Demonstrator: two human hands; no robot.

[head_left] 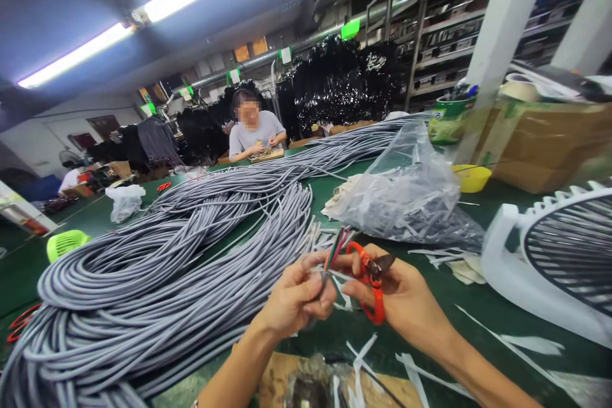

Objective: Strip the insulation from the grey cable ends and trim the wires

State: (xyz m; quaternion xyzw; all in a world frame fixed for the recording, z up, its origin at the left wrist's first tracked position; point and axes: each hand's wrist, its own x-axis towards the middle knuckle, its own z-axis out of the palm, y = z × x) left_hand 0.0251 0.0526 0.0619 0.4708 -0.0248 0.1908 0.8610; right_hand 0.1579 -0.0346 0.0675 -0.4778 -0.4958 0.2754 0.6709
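My left hand [303, 293] is closed around the end of a grey cable, where thin coloured wires [338, 243] in red, green and dark shades fan out upward. Close beside it, my right hand [387, 284] holds orange-handled scissors [374, 306]; their dark blades point to the right, away from the wires. The fingertips of both hands nearly meet at the wires. A large looped bundle of grey cables [191, 255] lies on the green table [430, 293] to the left of my hands.
A clear bag of scraps [401, 197] lies beyond my right hand. A white fan [549, 255] stands at the right, before a cardboard box [545, 140]. White strips and a wooden board [282, 376] lie near me. Another person [258, 131] sits across the table.
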